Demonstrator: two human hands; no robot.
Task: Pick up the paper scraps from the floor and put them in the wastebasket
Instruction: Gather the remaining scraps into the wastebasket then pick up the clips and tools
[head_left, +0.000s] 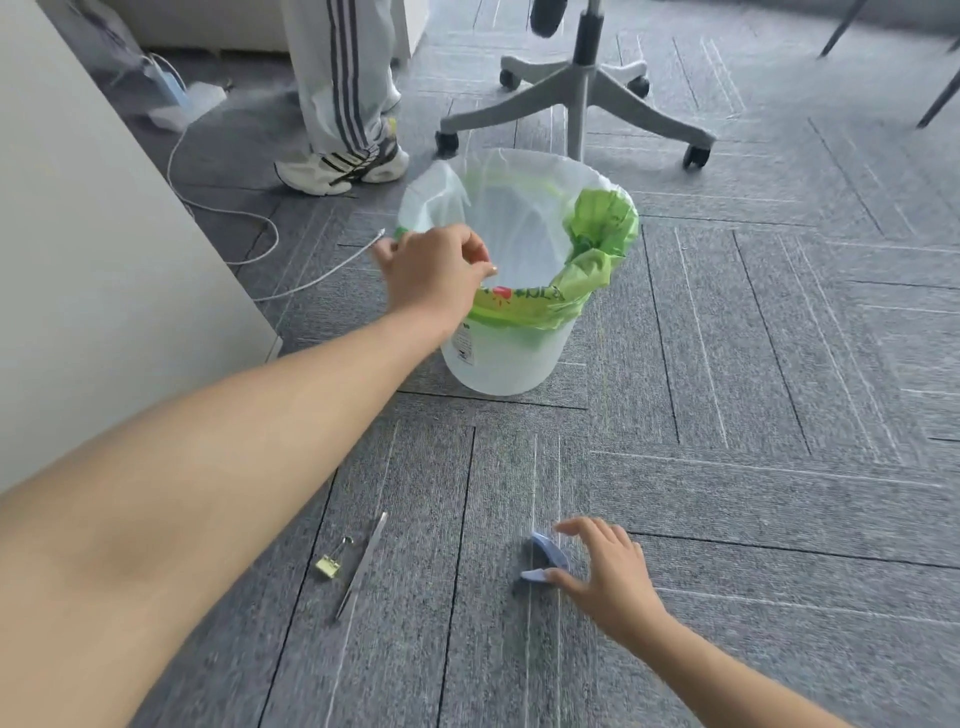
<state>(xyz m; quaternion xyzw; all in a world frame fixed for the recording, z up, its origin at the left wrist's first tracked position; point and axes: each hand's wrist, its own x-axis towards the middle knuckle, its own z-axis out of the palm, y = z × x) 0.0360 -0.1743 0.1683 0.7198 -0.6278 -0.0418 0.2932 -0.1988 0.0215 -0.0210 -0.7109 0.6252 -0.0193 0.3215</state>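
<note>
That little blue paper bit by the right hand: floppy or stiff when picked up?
Probably floppy and very light: the blue paper scrap looks thin and folded. Its bent edges stand up off the carpet, so the right hand should pinch it easily. It likely crumples rather than breaks.
</note>
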